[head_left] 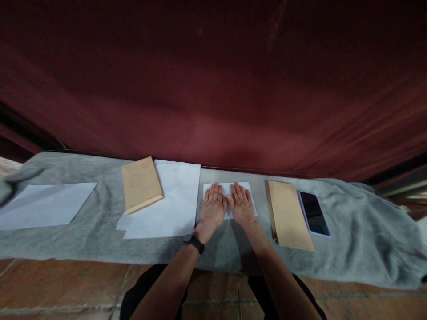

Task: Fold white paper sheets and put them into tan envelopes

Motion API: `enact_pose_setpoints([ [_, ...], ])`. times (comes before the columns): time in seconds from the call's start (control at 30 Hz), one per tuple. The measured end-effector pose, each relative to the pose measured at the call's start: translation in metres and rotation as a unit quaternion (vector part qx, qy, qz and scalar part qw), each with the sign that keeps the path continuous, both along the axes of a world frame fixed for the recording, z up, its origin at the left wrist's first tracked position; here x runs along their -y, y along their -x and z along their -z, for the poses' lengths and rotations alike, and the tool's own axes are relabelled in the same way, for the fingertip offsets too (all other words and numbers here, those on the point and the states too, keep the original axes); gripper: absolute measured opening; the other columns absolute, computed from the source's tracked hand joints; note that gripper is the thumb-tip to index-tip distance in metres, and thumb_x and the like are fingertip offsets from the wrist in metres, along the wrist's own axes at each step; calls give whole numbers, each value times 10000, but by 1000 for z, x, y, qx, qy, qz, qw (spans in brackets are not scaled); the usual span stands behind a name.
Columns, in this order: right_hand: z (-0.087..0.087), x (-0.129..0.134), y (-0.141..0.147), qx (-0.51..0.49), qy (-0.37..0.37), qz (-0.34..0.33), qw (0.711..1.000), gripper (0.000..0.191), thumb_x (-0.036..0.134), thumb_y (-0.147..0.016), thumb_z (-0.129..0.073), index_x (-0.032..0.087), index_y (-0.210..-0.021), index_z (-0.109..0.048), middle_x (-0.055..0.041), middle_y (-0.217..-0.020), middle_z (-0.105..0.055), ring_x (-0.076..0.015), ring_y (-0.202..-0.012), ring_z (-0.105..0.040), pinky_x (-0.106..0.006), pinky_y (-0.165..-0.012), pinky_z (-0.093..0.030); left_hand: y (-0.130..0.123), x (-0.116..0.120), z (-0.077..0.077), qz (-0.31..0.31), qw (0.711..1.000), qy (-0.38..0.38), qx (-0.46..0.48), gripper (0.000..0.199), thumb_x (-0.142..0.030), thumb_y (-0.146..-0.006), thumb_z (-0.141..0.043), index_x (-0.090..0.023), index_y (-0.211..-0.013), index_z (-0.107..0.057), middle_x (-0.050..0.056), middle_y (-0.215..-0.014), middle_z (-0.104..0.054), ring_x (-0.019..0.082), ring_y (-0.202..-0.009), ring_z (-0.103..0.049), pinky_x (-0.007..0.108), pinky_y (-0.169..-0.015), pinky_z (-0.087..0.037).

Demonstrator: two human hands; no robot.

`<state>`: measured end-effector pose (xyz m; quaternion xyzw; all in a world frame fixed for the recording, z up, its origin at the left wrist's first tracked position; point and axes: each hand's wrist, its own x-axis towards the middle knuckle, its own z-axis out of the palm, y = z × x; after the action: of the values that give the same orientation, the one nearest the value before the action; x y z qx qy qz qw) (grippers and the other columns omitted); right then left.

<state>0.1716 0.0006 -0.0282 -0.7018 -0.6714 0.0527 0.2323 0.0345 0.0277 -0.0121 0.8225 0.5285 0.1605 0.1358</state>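
A small white sheet of paper [251, 189] lies on the grey cloth in front of me, mostly covered by my hands. My left hand [214, 205] rests flat on its left part, fingers stretched away from me. On the right part lies my right hand [241, 205], palm down, its fingers slightly spread. The two thumbs are close together near the middle of the paper. Neither hand holds anything.
Larger white sheets [176, 195] lie to the left, partly under a brown envelope stack [142, 182]. Farther left is another white sheet [50, 204]. At right are more brown envelopes [288, 213] and a phone [314, 213]. A dark red surface [213, 98] rises behind the grey cloth [100, 240].
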Motion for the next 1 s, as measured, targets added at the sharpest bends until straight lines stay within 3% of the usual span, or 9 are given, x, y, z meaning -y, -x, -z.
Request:
enact_pose_setpoints([
  [0.37, 8, 14, -18, -61, -75, 79, 992, 660, 517, -1039, -388, 51, -1502, -457, -241, -1591, -393, -315, -1488, -378, -548, -1217, -274, 14, -1, 4, -49, 998, -23, -13, 653, -366, -1014, -379, 6, -1550, -351, 226, -1642, -288, 312, -1556, -219, 478, -1272, -175],
  [0.53, -1, 24, -26, -30, -55, 102, 993, 596, 432, -1032, -395, 44, -1475, -487, -236, -1563, -449, -323, -1445, -425, -525, -1191, -311, 17, 3, -1, -46, 999, -26, 8, 651, -386, -1017, -407, -33, -1561, -348, 218, -1643, -300, 326, -1559, -206, 509, -1275, -146],
  [0.6, -9, 26, -32, -12, -26, 107, 994, 519, 354, -1020, -412, 72, -1438, -538, -222, -1500, -534, -317, -1374, -500, -497, -1152, -363, 18, 8, -4, -8, 999, -30, 20, 654, -410, -1016, -431, -77, -1572, -343, 196, -1654, -290, 322, -1566, -181, 526, -1279, -117],
  [0.77, -28, 31, -46, 49, 41, 128, 990, 429, 213, -989, -426, 131, -1367, -609, -185, -1272, -681, -281, -1133, -642, -402, -1008, -462, 18, 25, -6, 152, 988, 2, 28, 717, -509, -959, -576, -178, -1562, -377, 150, -1669, -284, 309, -1567, -189, 545, -1277, -119],
  [1.0, -34, 41, -44, 91, 80, 129, 984, 383, 215, -1003, -415, 174, -1318, -630, -154, -1190, -689, -224, -910, -705, -308, -782, -513, 28, 18, -5, 183, 983, -3, -17, 648, -507, -978, -567, -212, -1537, -424, 134, -1650, -332, 275, -1551, -256, 508, -1281, -122],
])
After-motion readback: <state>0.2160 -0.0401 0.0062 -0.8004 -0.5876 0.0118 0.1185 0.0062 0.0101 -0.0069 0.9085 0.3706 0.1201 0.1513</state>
